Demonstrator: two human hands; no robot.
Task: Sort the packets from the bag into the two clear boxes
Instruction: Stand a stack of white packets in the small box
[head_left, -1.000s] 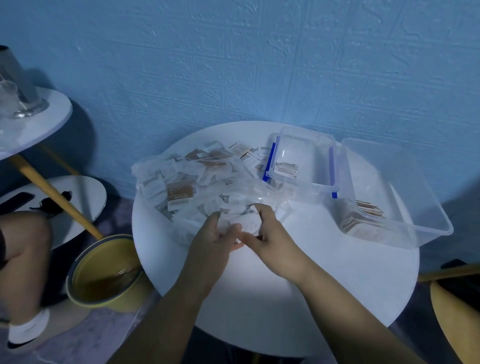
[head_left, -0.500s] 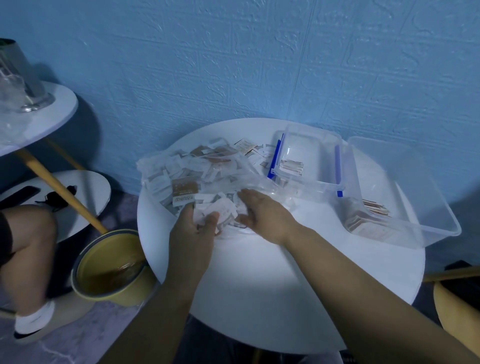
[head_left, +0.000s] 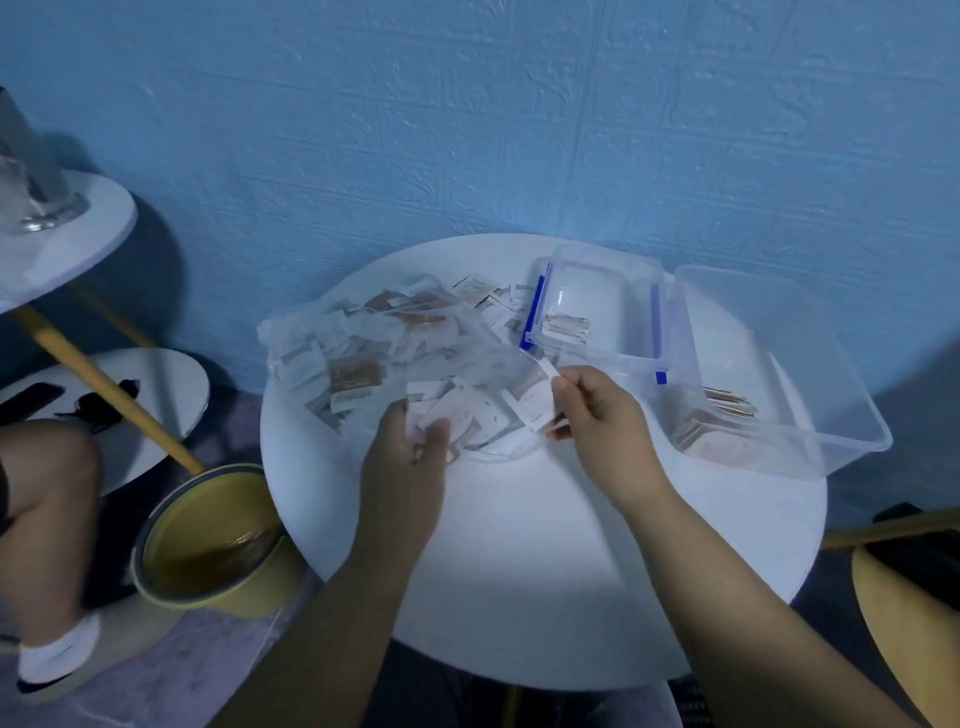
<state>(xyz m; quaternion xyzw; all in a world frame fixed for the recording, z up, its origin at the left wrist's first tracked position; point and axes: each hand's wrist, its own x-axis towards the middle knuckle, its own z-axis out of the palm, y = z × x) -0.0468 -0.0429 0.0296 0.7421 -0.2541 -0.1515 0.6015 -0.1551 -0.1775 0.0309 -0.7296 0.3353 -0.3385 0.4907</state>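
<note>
Pinching a white packet (head_left: 531, 410), the right hand (head_left: 605, 415) is pointing its long axis toward the small box (head_left: 592, 291). The left hand (head_left: 410, 462) is gripping other packets (head_left: 454, 418).

One small clear box (head_left: 597, 262), one large clear box (head_left: 779, 322), one bag (head_left: 291, 338); packets (head_left: 356, 376) blurred, perhaps dozens.

- A blue wall (head_left: 467, 130) with a raised brick pattern stands behind.
- The worktop (head_left: 519, 571) is round and white.
- A yellow bucket (head_left: 208, 551) stands on the grey floor (head_left: 156, 691), left.
</note>
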